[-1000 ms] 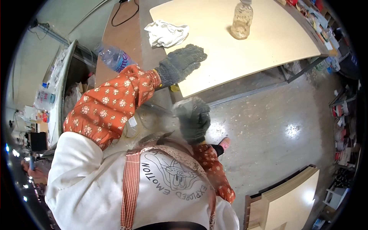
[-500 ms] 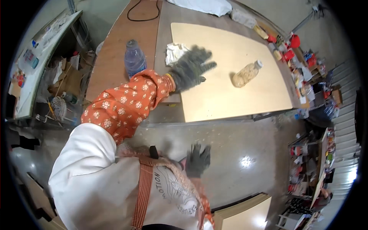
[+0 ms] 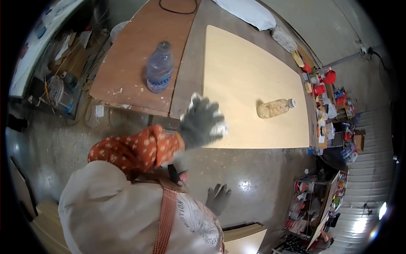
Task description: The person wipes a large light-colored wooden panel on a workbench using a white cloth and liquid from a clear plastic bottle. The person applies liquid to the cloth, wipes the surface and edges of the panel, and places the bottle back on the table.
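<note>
My left hand (image 3: pixel 198 122), in a dark grey glove, lies over a crumpled white cloth (image 3: pixel 219 128) and grips it at the near left edge of a pale cream board (image 3: pixel 258 67). White folds stick out past the fingertips and beside the hand. My right hand (image 3: pixel 218 199), gloved alike, hangs low by my apron above the floor, fingers apart and holding nothing. On the board's right part a clear bottle (image 3: pixel 275 109) with a white cap lies on its side, something tan inside. Left of the board stands a bluish plastic bottle (image 3: pixel 160 70).
The board rests on a brown worktable (image 3: pixel 122 72). A black cable (image 3: pixel 179 12) and white sheeting (image 3: pixel 249 12) lie at its far side. Cluttered shelves (image 3: pixel 313 199) stand to the right. Stacked boards (image 3: pixel 245 239) are low in front, and a cluttered side bench (image 3: pixel 55 51) is at left.
My left hand has come back from over the board to its near left edge, now with the white cloth under it. My right hand stays low, and the view has shifted.
</note>
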Action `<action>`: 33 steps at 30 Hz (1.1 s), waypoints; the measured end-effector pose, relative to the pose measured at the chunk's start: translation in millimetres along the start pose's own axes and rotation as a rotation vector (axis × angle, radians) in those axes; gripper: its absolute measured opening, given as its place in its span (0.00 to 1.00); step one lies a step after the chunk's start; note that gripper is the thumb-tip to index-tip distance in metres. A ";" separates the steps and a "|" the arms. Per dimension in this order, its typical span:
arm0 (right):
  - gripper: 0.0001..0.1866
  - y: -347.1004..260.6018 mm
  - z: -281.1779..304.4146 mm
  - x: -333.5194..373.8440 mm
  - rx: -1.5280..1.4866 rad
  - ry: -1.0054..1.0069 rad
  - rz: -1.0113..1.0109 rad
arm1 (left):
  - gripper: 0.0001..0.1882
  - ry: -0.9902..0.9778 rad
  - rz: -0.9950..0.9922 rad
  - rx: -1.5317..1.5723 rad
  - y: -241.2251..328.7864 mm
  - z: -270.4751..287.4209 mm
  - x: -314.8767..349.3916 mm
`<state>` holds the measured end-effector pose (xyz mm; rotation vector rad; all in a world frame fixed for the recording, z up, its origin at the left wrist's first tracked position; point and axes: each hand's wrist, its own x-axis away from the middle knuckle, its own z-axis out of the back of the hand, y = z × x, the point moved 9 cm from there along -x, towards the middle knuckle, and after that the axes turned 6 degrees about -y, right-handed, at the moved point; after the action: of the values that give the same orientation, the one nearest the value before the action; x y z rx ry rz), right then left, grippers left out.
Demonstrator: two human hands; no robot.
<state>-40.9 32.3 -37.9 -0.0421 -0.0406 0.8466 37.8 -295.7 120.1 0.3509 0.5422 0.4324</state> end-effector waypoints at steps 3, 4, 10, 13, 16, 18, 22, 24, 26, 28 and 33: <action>0.34 -9.3 34.2 -36.1 -0.007 0.058 0.109 | 0.26 0.092 -0.083 0.115 21.6 -17.9 44.7; 0.34 -13.3 45.0 -47.3 -0.006 0.071 0.133 | 0.24 0.036 -0.058 0.095 19.4 -26.0 47.1; 0.34 -9.3 73.8 -66.8 -0.155 0.085 0.037 | 0.18 -0.141 0.039 -0.028 -14.6 -6.3 -19.0; 0.34 9.7 70.0 -40.3 -0.158 0.044 -0.095 | 0.17 -0.087 0.201 -0.134 -73.9 -8.6 -78.4; 0.35 37.9 33.6 9.6 -0.069 -0.055 -0.185 | 0.17 -0.050 0.399 -0.136 -148.4 -9.2 -122.7; 0.36 71.6 0.9 61.7 0.099 -0.042 -0.147 | 0.17 -0.085 0.493 -0.169 -149.7 -7.2 -150.5; 0.39 81.4 13.4 102.7 -0.110 -0.456 -0.734 | 0.18 0.072 0.356 -0.261 -217.4 -21.6 -175.7; 0.38 101.3 11.3 112.3 -0.250 -0.400 -0.781 | 0.22 -0.087 0.589 -0.142 -216.1 -25.4 -178.5; 0.37 118.6 6.2 107.1 -0.310 -0.334 -0.732 | 0.19 0.098 0.443 -0.345 -206.9 -17.7 -170.5; 0.35 137.9 2.2 77.1 -0.286 -0.230 -0.556 | 0.17 0.141 0.365 -0.372 -196.6 -24.2 -147.7; 0.36 188.7 31.0 -0.5 -0.819 0.055 -0.320 | 0.14 0.084 0.322 -0.370 -84.8 -31.4 -80.9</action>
<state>-184.0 157.4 -17.0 -0.8079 -0.3319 0.4627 -16.8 -400.4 92.4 0.0614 0.4760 0.8474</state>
